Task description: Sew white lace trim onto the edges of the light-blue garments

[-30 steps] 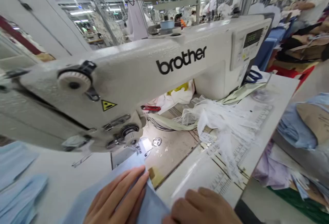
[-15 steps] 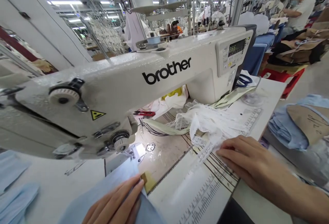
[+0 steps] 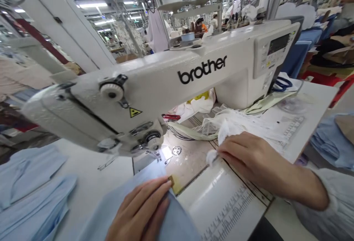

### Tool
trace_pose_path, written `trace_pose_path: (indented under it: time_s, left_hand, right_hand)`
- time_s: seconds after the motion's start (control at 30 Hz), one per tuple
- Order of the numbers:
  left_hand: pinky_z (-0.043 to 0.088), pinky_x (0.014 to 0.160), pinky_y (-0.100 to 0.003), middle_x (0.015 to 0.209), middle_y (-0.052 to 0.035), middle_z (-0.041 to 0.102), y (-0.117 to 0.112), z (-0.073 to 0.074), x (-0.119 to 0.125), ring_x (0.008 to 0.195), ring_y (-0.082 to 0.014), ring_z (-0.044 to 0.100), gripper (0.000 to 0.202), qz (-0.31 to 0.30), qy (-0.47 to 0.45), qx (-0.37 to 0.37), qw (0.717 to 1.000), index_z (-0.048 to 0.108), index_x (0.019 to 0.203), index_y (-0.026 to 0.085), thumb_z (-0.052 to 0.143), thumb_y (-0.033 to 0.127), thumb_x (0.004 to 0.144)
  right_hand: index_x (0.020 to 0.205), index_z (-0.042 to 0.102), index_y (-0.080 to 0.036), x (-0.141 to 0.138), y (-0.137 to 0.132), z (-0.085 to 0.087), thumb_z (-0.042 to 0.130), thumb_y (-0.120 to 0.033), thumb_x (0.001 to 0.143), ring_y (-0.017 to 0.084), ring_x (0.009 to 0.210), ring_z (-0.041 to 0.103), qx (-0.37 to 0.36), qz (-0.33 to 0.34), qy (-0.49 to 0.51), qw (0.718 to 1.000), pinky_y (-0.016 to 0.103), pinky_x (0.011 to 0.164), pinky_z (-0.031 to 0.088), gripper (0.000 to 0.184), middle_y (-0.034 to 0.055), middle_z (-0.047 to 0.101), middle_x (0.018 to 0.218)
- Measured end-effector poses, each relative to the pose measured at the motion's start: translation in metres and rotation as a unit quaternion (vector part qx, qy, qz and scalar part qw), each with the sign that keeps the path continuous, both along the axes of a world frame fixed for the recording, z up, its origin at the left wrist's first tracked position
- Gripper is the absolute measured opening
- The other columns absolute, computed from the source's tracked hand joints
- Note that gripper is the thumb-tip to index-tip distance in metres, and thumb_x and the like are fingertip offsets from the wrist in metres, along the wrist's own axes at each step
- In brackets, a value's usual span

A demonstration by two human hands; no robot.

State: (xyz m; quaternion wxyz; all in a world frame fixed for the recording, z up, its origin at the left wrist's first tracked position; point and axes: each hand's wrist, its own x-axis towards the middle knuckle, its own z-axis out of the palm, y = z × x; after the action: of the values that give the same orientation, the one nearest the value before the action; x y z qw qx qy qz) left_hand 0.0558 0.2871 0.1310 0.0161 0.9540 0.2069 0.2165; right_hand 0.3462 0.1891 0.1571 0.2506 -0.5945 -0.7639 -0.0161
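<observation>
My left hand (image 3: pixel 138 213) lies flat on a light blue fabric piece (image 3: pixel 177 226) in front of the needle area (image 3: pixel 159 156) of a white Brother sewing machine (image 3: pixel 166 82). Its fingertips hold the cloth's edge down near a small tan tab (image 3: pixel 171 180). My right hand (image 3: pixel 249 156) is closed on the end of a white lace strip (image 3: pixel 224 132), pinching it just right of the needle plate. The lace trails back into a loose pile beside the machine's column.
Stacked light blue fabric pieces (image 3: pixel 30 193) lie at the left on the table. A printed ruler sheet (image 3: pixel 229 204) covers the table's right front. Red snips (image 3: pixel 171 117), blue scissors (image 3: pixel 282 84) and cream cloth sit behind the lace. More blue fabric (image 3: pixel 332 141) is at the right. People work in the background.
My right hand left the blue fabric, reached right to the lace pile, gripped its end and has drawn it left toward the needle. My left hand stayed on the blue fabric.
</observation>
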Motion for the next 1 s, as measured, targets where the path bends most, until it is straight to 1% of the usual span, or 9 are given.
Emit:
trace_pose_path:
  time_s: [0.07, 0.17, 0.3, 0.47, 0.57, 0.67, 0.8, 0.9, 1.0]
  left_hand:
    - [0.050, 0.088, -0.023, 0.109, 0.0001, 0.069, 0.000, 0.014, 0.009, 0.100, -0.0166, 0.064, 0.028, 0.063, -0.009, -0.122, 0.991, 0.063, 0.112, 0.027, 0.048, 0.036, 0.090]
    - [0.051, 0.069, -0.023, 0.078, -0.0002, 0.068, 0.005, 0.030, 0.021, 0.074, -0.0161, 0.063, 0.039, 0.187, -0.040, -0.313, 0.930, 0.067, 0.082, 0.023, 0.036, 0.044, 0.093]
    - [0.037, 0.050, -0.021, 0.055, 0.0028, 0.049, 0.017, 0.035, 0.027, 0.054, -0.0120, 0.044, 0.043, 0.210, -0.065, -0.452, 0.865, 0.055, 0.060, 0.019, 0.045, 0.051, 0.086]
    - [0.035, 0.051, -0.019, 0.058, 0.0029, 0.053, 0.020, 0.025, 0.022, 0.054, -0.0111, 0.045, 0.037, 0.242, -0.075, -0.459, 0.852, 0.061, 0.067, 0.019, 0.051, 0.050, 0.084]
    - [0.035, 0.052, -0.020, 0.063, 0.0014, 0.059, 0.020, 0.020, 0.019, 0.056, -0.0119, 0.047, 0.037, 0.252, -0.079, -0.451, 0.853, 0.065, 0.072, 0.020, 0.051, 0.052, 0.083]
    - [0.038, 0.054, -0.020, 0.066, -0.0001, 0.063, 0.021, 0.017, 0.016, 0.059, -0.0131, 0.052, 0.035, 0.249, -0.083, -0.451, 0.853, 0.065, 0.075, 0.019, 0.053, 0.052, 0.081]
    - [0.043, 0.062, -0.022, 0.075, -0.0018, 0.067, 0.022, 0.014, 0.016, 0.077, -0.0185, 0.063, 0.030, 0.240, -0.114, -0.485, 0.833, 0.061, 0.080, 0.020, 0.056, 0.049, 0.082]
    - [0.046, 0.067, -0.023, 0.076, -0.0007, 0.067, 0.019, 0.014, 0.017, 0.080, -0.0185, 0.065, 0.025, 0.236, -0.140, -0.515, 0.812, 0.057, 0.082, 0.021, 0.057, 0.046, 0.082]
    - [0.045, 0.063, -0.023, 0.072, -0.0003, 0.066, 0.017, 0.018, 0.019, 0.070, -0.0153, 0.062, 0.024, 0.235, -0.145, -0.518, 0.809, 0.057, 0.079, 0.020, 0.058, 0.043, 0.082]
  right_hand:
    - [0.092, 0.062, -0.014, -0.024, 0.017, 0.004, 0.044, -0.015, 0.093, 0.017, 0.077, 0.056, 0.018, 0.003, 0.010, 1.000, 0.032, 0.072, 0.039, 0.017, 0.0048, 0.063, 0.082]
    - [0.083, 0.057, -0.016, -0.065, 0.041, 0.003, 0.046, -0.013, 0.091, 0.017, 0.071, 0.053, 0.053, 0.070, -0.035, 0.996, 0.033, 0.067, 0.036, 0.014, 0.0020, 0.060, 0.076]
    - [0.083, 0.055, -0.014, -0.101, 0.059, -0.008, 0.044, -0.008, 0.088, 0.016, 0.063, 0.049, 0.094, 0.145, -0.067, 0.983, 0.033, 0.063, 0.033, 0.014, 0.0013, 0.058, 0.072]
    - [0.086, 0.058, -0.016, -0.081, 0.046, -0.013, 0.050, -0.019, 0.090, 0.019, 0.078, 0.054, 0.083, 0.123, -0.049, 0.988, 0.036, 0.070, 0.039, 0.009, 0.0037, 0.062, 0.085]
    - [0.108, 0.059, -0.017, -0.039, 0.024, -0.014, 0.050, -0.023, 0.092, 0.024, 0.102, 0.052, 0.100, 0.009, -0.046, 0.994, 0.041, 0.083, 0.040, 0.020, 0.0087, 0.061, 0.111]
    - [0.119, 0.056, -0.019, 0.007, 0.013, -0.023, 0.044, -0.038, 0.093, 0.034, 0.110, 0.048, 0.068, -0.092, -0.108, 0.988, 0.050, 0.081, 0.042, 0.034, 0.0144, 0.052, 0.125]
    - [0.118, 0.055, -0.018, 0.046, 0.033, -0.037, 0.040, -0.026, 0.096, 0.027, 0.110, 0.051, 0.056, -0.052, -0.085, 0.993, 0.043, 0.083, 0.046, 0.028, 0.0141, 0.052, 0.125]
    - [0.115, 0.058, -0.014, 0.044, 0.052, -0.033, 0.039, -0.025, 0.096, 0.030, 0.108, 0.052, 0.070, -0.044, -0.108, 0.991, 0.046, 0.081, 0.045, 0.029, 0.0160, 0.054, 0.123]
    - [0.112, 0.059, -0.014, 0.011, 0.055, -0.016, 0.044, -0.025, 0.094, 0.033, 0.105, 0.051, 0.118, -0.024, -0.109, 0.987, 0.048, 0.079, 0.041, 0.026, 0.0143, 0.059, 0.116]
